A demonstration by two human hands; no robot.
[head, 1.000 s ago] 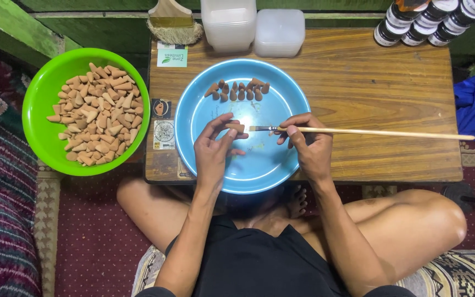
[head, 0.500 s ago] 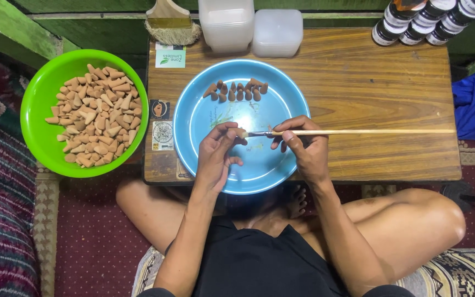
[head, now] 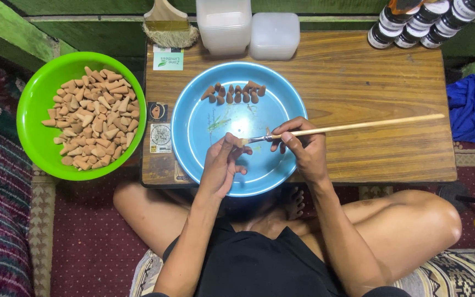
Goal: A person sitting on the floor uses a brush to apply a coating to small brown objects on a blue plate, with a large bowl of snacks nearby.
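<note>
The left hand (head: pixel 222 168) pinches a small cone (head: pixel 241 142) at its fingertips and keeps it over the blue bowl (head: pixel 193 118), so any drip falls inside. The right hand (head: pixel 302 147) closes around a long brush (head: pixel 358 126) like a pen, near the bristles for control, and the tip touches the cone. A row of darker cones (head: pixel 236 93) lies apart at the far side of the bowl. The green bowl (head: pixel 31 104) with many pale cones (head: pixel 92 118) sits left of the table (head: pixel 369 82), within reach.
</note>
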